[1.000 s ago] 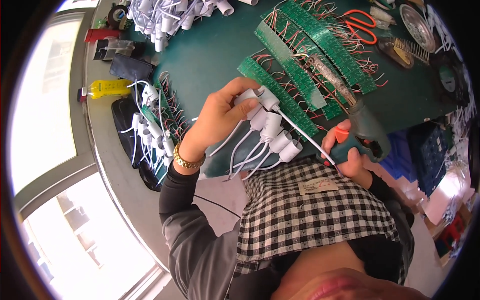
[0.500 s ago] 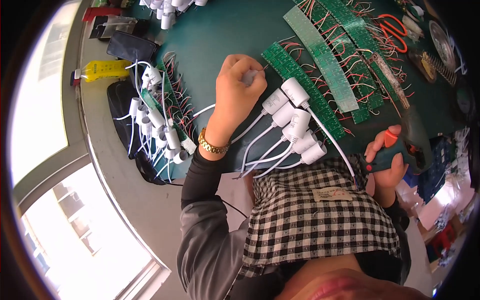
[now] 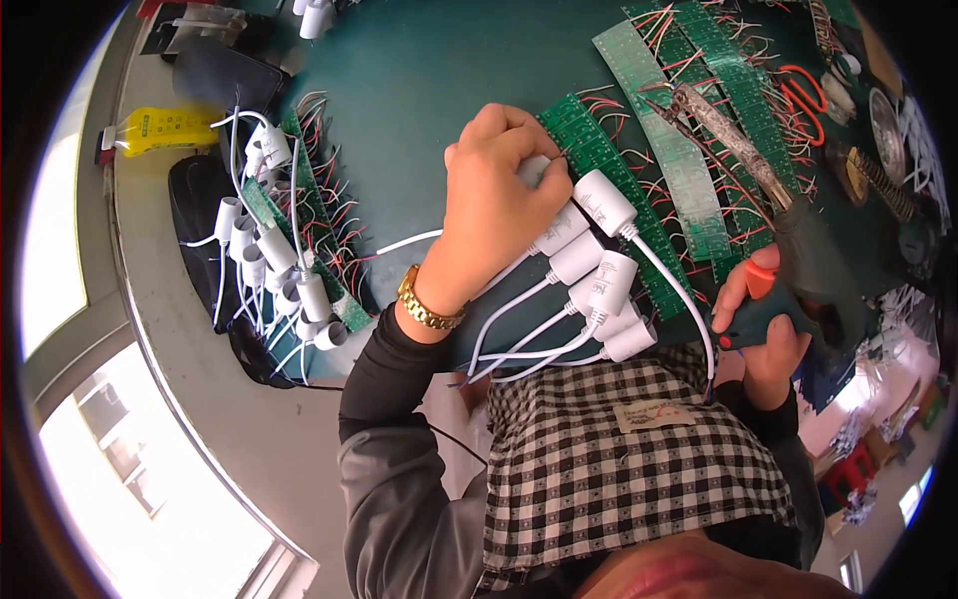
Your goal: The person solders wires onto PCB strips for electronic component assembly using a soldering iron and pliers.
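My left hand (image 3: 504,200), with a gold watch at the wrist, is closed around a white cylindrical lamp holder (image 3: 536,170), mostly hidden by the fingers. A white cord (image 3: 407,242) comes out on the wrist's left side. The fingertips are beside the near end of a green circuit board strip (image 3: 609,175). Low on the right, my right hand (image 3: 763,324) grips a soldering gun (image 3: 813,250) with a dark green handle and orange-red trigger. Its worn metal barrel points up and left over the board strips. Several white lamp holders (image 3: 609,280) with cords lie below my left hand.
More circuit board strips (image 3: 669,150) with red and white wires lie far right, beside orange scissors (image 3: 801,100) and a coiled-spring stand (image 3: 878,180). At left are piled corded lamp holders (image 3: 274,250), a yellow bottle (image 3: 165,132) and a dark phone-like slab (image 3: 228,78).
My left hand has shifted right and slightly down, still closed on the lamp holder. The soldering gun's barrel has swung left over the board strips. The whole view has shifted a little.
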Demonstrator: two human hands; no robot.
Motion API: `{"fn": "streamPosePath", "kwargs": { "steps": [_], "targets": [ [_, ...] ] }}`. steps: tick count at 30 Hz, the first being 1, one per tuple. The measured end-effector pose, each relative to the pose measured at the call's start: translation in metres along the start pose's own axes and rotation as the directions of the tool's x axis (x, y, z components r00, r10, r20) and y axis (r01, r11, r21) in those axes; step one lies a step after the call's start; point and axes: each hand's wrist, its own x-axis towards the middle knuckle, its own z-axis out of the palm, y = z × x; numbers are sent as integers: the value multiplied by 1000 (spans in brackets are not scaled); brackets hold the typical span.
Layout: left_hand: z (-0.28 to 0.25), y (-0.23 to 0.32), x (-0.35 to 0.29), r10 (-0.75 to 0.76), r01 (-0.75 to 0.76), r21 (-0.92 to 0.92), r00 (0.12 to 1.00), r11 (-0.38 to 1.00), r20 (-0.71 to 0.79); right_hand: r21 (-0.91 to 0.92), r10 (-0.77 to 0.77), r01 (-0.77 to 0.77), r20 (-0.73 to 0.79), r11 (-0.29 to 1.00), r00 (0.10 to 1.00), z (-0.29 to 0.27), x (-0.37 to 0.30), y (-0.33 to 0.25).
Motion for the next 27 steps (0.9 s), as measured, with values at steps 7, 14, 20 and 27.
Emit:
{"fn": "streamPosePath", "kwargs": {
  "steps": [7, 14, 20, 27],
  "targets": [
    [2, -8, -1, -72, 79, -152, 996, 985, 53, 71, 67, -65, -30, 995, 997, -7, -21, 15],
    [10, -8, 1, 45, -45, 8, 998, 999, 40, 166, 83, -67, -90, 984, 993, 1, -47, 27],
    [9, -19, 0, 39, -39, -65, 999, 997, 2, 114, 72, -65, -53, 991, 996, 7, -63, 41],
    [7, -20, 1, 0, -1, -62, 1000, 998, -9, -89, -113, 106, -82, 990, 990, -7, -74, 52]
  ]
}}
